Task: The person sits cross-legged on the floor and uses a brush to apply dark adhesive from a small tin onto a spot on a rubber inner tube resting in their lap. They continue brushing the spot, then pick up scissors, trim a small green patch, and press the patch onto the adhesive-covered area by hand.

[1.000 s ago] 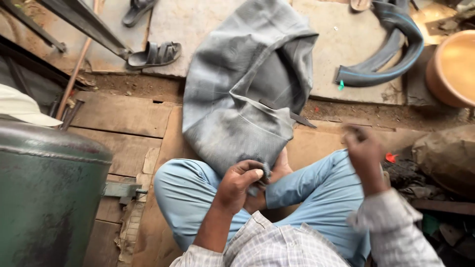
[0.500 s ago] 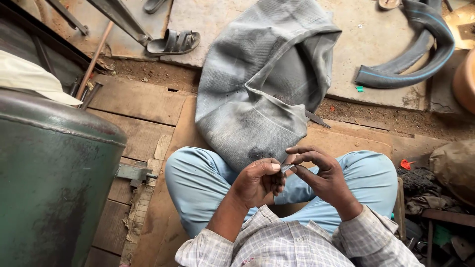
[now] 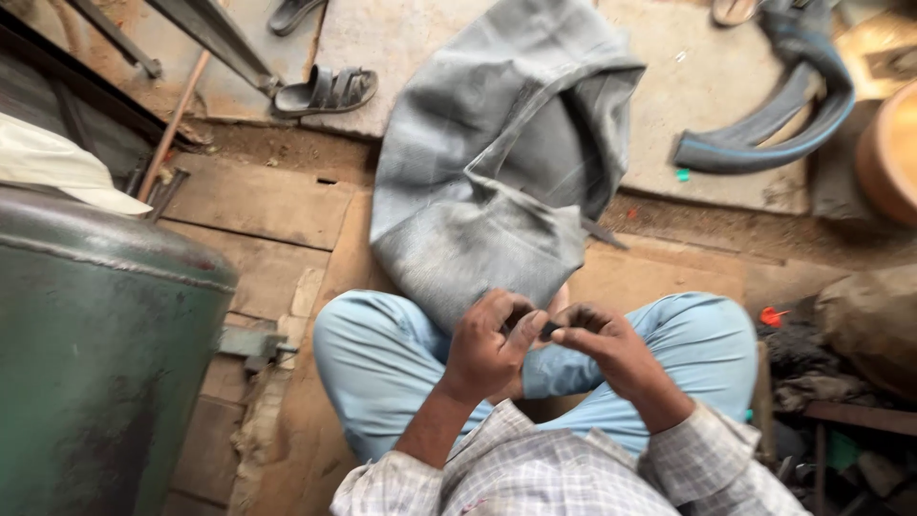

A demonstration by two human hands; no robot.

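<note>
From the head camera, the person sits cross-legged on wooden boards with a big grey inner tube (image 3: pixel 497 182) draped from the lap out toward twelve o'clock. Its near edge lies over the knees, just above the hands. The left hand (image 3: pixel 489 346) is curled almost closed, thumb pressed toward the fingers, and seems to pinch a fold of the tube's rubber; what exactly sits under the fingers cannot be told. The right hand (image 3: pixel 611 349) meets it from three o'clock, fingers bent in a tight pinch around a small dark piece (image 3: pixel 550 330) held between the two hands, touching both. To work this well, I judge the left hand should keep the rubber taut and steady while the right fingertips do the fine turning or pressing, with both wrists braced on the thighs so the tiny part does not slip. A green metal tank (image 3: pixel 95 363) stands at nine o'clock, a sandal (image 3: pixel 325 91) lies at eleven o'clock, and a curved tyre section (image 3: pixel 774 124) rests at two o'clock, well apart.
</note>
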